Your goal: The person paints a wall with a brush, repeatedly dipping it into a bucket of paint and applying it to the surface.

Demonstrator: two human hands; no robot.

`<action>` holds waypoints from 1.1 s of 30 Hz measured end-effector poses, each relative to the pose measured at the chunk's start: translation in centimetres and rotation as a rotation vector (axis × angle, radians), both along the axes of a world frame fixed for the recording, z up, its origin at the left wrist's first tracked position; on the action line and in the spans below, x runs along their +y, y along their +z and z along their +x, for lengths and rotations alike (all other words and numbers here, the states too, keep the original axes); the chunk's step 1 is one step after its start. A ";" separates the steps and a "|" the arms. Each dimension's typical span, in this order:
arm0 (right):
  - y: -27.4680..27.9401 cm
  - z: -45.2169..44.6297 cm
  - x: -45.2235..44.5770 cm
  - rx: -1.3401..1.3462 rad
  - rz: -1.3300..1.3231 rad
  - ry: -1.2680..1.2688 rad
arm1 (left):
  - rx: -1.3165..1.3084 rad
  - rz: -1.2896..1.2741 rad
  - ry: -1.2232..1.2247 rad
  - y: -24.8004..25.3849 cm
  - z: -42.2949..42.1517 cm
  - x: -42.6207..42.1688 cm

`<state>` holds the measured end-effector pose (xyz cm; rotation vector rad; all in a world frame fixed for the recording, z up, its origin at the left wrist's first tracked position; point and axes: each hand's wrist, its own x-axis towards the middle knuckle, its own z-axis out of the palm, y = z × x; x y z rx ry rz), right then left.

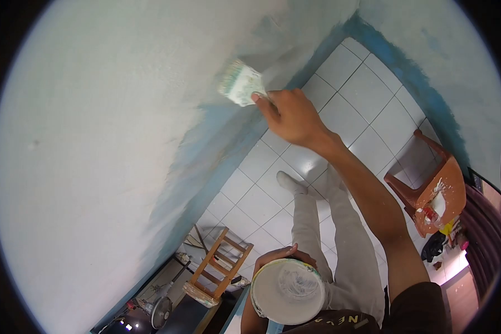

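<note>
My right hand (295,114) is closed around the handle of a wide paintbrush (245,84). Its bristles point up and left and are at the wall (94,128); whether they press on it I cannot tell. White paint coats the brush. Below, close to my body, my left hand (284,255) is wrapped round the rim and side of a paint bucket (288,292). Whitish paint covers the bucket's inside, and part of this hand is hidden behind it. Pale paint covers most of the wall, with a rough blue band (211,133) along its foot.
White floor tiles (273,203) lie below me. A wooden stool (220,267) stands at lower left, near a fan (161,312) and other items. On the right, a brown plastic chair (442,192) is splashed with white paint, beside a dark curtain (487,234).
</note>
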<state>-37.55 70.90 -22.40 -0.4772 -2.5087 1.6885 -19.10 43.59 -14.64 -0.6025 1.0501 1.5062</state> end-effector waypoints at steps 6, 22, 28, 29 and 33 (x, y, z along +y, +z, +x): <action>-4.6 -2.3 -0.3 0.234 0.037 -0.081 | 0.382 0.135 0.094 1.4 -0.2 2.2; -1.9 -0.2 2.6 0.108 0.059 0.031 | 0.288 -0.068 0.090 1.1 1.2 1.2; -6.2 -3.7 1.9 0.179 0.047 -0.080 | 0.263 0.057 0.101 -0.3 0.6 1.3; -11.7 -5.2 2.1 0.240 0.106 -0.088 | 0.130 0.057 0.153 0.4 -0.1 2.4; -20.9 -2.3 3.9 -0.347 0.038 0.000 | 0.034 -0.013 0.168 1.7 -0.9 3.0</action>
